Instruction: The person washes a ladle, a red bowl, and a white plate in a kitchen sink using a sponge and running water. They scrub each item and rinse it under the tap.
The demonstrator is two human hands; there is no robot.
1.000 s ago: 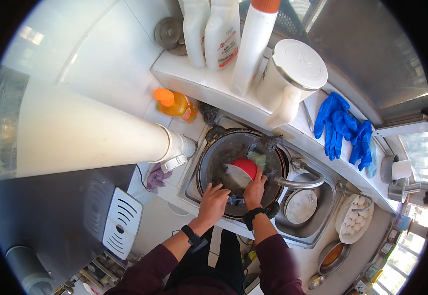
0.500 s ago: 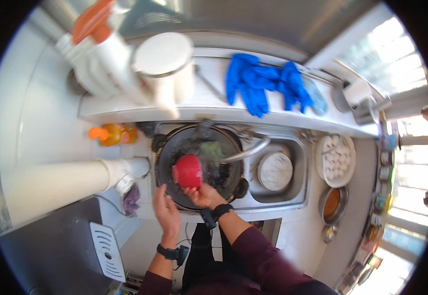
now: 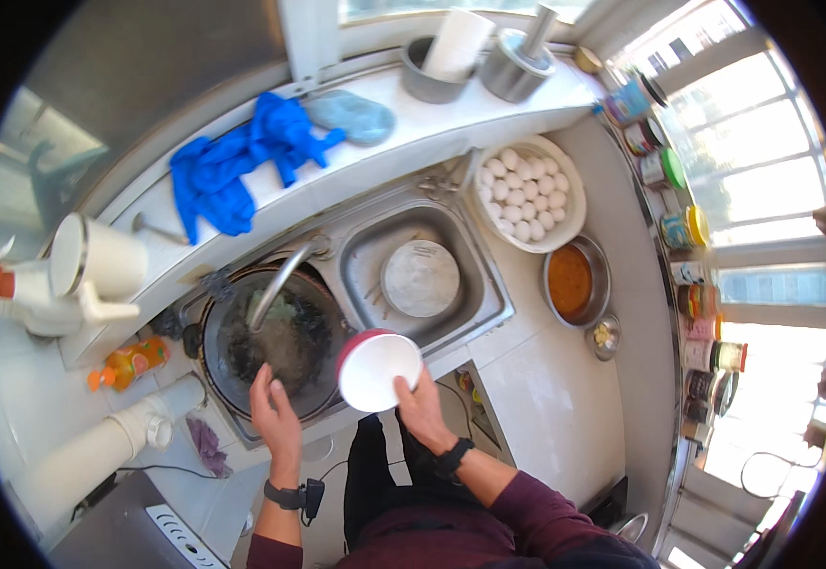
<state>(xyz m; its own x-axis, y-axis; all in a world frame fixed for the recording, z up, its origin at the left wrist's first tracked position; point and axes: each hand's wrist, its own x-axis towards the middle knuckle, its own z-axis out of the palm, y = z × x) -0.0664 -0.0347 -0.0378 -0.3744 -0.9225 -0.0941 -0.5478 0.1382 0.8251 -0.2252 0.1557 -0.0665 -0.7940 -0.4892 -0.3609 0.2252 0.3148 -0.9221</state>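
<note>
My right hand (image 3: 422, 410) grips a red bowl (image 3: 380, 372) with a white inside by its rim, in front of the sinks. The bowl is tilted so its inside faces up toward me, and nothing shows in it. My left hand (image 3: 276, 417) holds nothing, its fingers apart, over the near rim of a large dark pan (image 3: 218, 365) that sits in the left basin. Dark water fills part of the pan, with a greenish scrubber-like clump in it. A curved faucet (image 3: 280, 284) reaches over the pan.
A round whitish lid or plate (image 3: 420, 278) lies in the right basin (image 3: 484, 313). Beyond it stand a white bowl of eggs (image 3: 565, 228), a metal bowl of orange-brown liquid (image 3: 569, 282) and a small metal bowl (image 3: 603, 337). Blue gloves (image 3: 223, 180) and a white pitcher (image 3: 100, 256) occupy the ledge.
The red bowl has come out from over the pan to the right and turned, now showing its white inside. My view has swung to the right. My left hand remains by the pan.
</note>
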